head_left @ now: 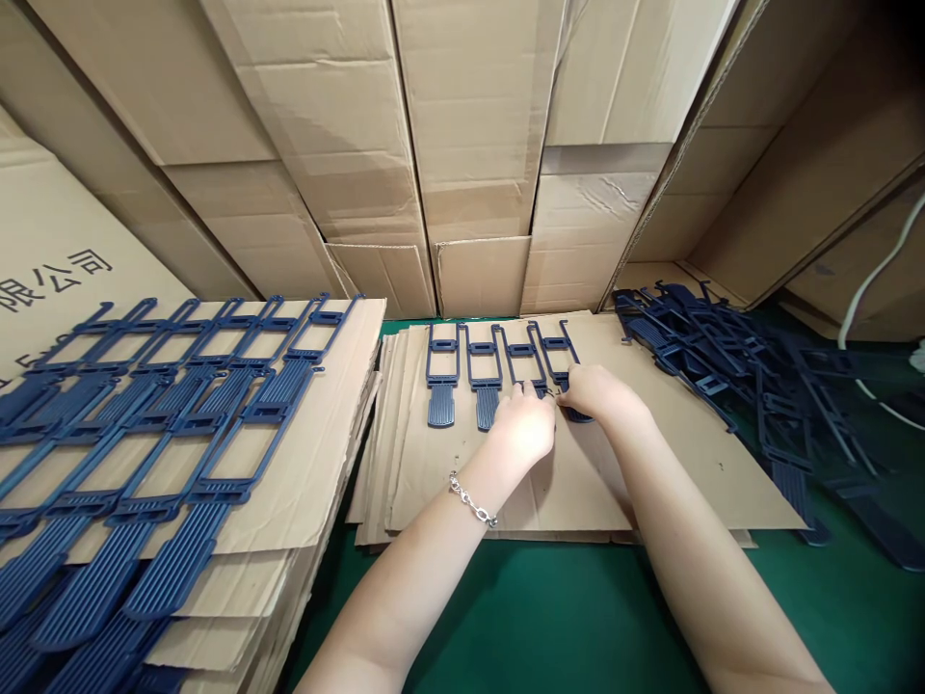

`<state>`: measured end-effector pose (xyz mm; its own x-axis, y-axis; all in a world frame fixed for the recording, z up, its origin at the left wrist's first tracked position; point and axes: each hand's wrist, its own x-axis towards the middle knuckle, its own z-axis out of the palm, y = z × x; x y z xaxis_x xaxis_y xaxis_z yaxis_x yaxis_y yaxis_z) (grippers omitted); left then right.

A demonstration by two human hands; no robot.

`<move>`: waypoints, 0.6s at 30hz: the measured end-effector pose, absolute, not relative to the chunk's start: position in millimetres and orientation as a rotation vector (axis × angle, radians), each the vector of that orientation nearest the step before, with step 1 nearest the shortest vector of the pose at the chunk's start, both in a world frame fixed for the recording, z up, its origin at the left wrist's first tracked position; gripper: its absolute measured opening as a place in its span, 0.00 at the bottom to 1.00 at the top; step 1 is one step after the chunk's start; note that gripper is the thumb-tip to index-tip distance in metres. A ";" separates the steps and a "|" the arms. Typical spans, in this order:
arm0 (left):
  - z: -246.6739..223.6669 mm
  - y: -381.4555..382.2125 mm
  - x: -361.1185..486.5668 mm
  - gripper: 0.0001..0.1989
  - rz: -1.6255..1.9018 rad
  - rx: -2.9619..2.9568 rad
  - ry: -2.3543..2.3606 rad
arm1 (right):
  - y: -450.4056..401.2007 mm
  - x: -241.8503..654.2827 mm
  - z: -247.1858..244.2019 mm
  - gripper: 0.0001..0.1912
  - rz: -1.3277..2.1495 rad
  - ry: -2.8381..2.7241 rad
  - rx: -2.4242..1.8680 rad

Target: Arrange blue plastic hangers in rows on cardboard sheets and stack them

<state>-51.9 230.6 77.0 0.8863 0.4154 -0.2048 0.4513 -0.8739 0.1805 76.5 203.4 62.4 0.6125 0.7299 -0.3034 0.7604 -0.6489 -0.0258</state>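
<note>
Four flat dark blue plastic frames with ribbed tabs lie side by side on a cardboard sheet [448,482]. The leftmost frame [443,371] and the one beside it [483,361] lie with their tabs toward me. My left hand [524,424], with a chain bracelet at the wrist, has its fingers curled on the lower end of the third frame [524,359], hiding its tab. Pinching the lower right part of the fourth frame [556,347] is my right hand [596,390]; its tab is partly covered. The fingertips of both hands nearly meet.
At the left, rows of similar blue frames [267,413] cover a taller cardboard stack [339,386]. A tangled pile of blue frames [686,337] lies at the right. Cardboard boxes [477,116] stand behind the green table [535,617]. A white cable [859,299] hangs far right.
</note>
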 end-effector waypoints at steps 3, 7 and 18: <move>76.4 231.0 -52.0 0.21 -0.229 2.831 0.661 | 201.6 73.6 65.6 0.19 -0.443 1.269 2.723; 76.5 229.8 -52.2 0.19 -0.225 2.830 0.677 | 199.5 69.1 66.4 0.17 -0.455 1.272 2.720; 83.2 227.3 -52.8 0.14 -0.010 2.913 0.516 | 167.5 116.3 94.4 0.36 -0.445 1.151 2.939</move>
